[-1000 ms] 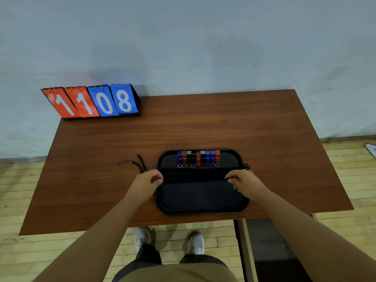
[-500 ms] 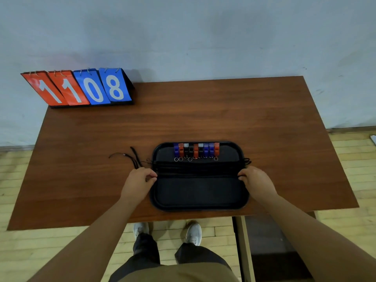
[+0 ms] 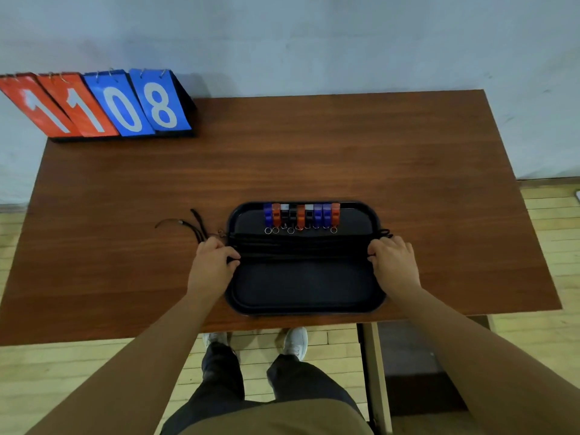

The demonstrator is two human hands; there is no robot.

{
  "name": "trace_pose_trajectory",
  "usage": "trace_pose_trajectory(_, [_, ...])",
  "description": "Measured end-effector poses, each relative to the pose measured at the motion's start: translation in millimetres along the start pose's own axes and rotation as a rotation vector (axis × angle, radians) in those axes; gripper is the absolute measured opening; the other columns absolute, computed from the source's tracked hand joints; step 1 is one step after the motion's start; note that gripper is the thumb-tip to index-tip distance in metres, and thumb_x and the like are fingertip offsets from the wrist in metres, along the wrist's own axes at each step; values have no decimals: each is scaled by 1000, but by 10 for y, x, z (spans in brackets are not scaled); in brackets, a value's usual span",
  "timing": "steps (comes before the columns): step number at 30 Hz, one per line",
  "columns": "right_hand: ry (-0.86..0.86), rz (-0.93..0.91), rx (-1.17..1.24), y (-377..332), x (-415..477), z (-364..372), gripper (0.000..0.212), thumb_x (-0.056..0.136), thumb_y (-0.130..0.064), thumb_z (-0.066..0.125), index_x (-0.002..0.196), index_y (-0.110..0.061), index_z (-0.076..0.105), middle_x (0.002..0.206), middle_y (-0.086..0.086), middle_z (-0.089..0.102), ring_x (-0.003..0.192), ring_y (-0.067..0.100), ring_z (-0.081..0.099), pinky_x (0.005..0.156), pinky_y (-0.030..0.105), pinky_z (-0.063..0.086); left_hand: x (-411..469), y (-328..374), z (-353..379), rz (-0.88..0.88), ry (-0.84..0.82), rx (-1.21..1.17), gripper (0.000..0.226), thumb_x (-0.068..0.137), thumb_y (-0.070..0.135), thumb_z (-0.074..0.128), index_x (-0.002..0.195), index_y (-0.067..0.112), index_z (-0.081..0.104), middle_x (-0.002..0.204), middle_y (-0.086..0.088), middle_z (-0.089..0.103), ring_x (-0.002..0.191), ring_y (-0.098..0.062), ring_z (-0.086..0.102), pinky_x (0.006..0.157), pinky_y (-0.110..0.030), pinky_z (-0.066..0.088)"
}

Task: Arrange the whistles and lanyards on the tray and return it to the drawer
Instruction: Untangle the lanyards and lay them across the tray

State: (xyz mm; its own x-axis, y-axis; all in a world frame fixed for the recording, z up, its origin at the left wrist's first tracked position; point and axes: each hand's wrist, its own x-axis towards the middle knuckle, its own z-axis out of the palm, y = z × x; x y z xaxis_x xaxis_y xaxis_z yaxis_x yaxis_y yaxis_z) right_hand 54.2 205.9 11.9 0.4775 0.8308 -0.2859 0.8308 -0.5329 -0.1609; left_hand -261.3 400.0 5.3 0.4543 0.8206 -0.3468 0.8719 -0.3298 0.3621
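Brown wood-grain table stands against a pale wall, on a light plank floor. A flip scoreboard reading 1108 sits at the far left corner. Black tray lies at the near edge. Whistles stand in a row along its far rim. Lanyards are stretched across the tray's middle, with loose ends trailing left onto the table. Left hand has its fingers curled round their left end, right hand round their right end.

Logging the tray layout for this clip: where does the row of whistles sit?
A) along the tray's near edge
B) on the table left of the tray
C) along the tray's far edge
C: the whistles line the far edge of the black tray, beyond the lanyards stretched across its middle.
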Motion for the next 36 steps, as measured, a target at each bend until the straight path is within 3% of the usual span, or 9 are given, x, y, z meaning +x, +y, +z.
trace_pose_trajectory(6, [-19,81,-22,-91,-2,-4,21,96,-18,60,115,-15,66,111,6,63,112,31,49,96,42,39,21,-29,-23,7,-11,-95,22,92,27,70,113,18,70,108,2,41,118,-23,40,99,-37,43])
trace_pose_trajectory(9, [12,147,48,-225,-38,-55,29,91,-20,61,120,-15,65,119,7,59,114,30,47,98,43,38,14,-105,-114,-5,28,-211,22,90,30,73,109,23,64,115,4,36,118,-15,37,97,-30,40])
trace_pose_trajectory(15, [42,96,189,-1039,8,-218,28,93,-22,59,119,-15,65,119,5,56,117,26,49,103,42,39,30,-539,-452,-104,17,-230,11,96,23,63,107,21,65,114,2,41,112,-16,45,90,-27,37])
trace_pose_trajectory(21, [-120,-28,405,-2176,84,-170,15,93,-17,59,106,-12,66,98,1,61,92,18,61,86,39,55,111,-943,-734,-89,-76,-219,16,95,23,66,111,25,64,116,2,46,106,-15,52,89,-25,40])
trace_pose_trajectory(26, [-230,-55,364,-2897,93,91,23,99,-23,55,118,-12,62,114,4,57,97,22,61,83,36,54,283,-1079,-820,-43,-106,-224,20,95,23,65,115,25,65,115,3,43,101,-13,50,86,-24,40])
trace_pose_trajectory(30, [-264,-44,268,-3242,132,293,26,100,-25,51,122,-11,58,124,6,54,99,24,62,79,33,50,479,-1230,-807,21,-78,-169,26,96,20,65,121,21,63,124,1,44,112,-19,52,84,-27,43])
trace_pose_trajectory(33, [-266,0,223,-3431,192,416,31,101,-26,50,128,-11,54,132,7,51,100,26,64,80,35,54,642,-1377,-802,18,-54,-139,37,96,22,64,132,21,57,136,-2,43,129,-25,43,100,-37,45])
trace_pose_trajectory(36, [-274,60,176,-3585,277,504,34,101,-26,49,131,-9,51,136,10,51,103,29,65,82,39,56,823,-1478,-802,8,-119,-208,46,95,25,67,139,22,53,139,0,41,128,-24,46,105,-38,45])
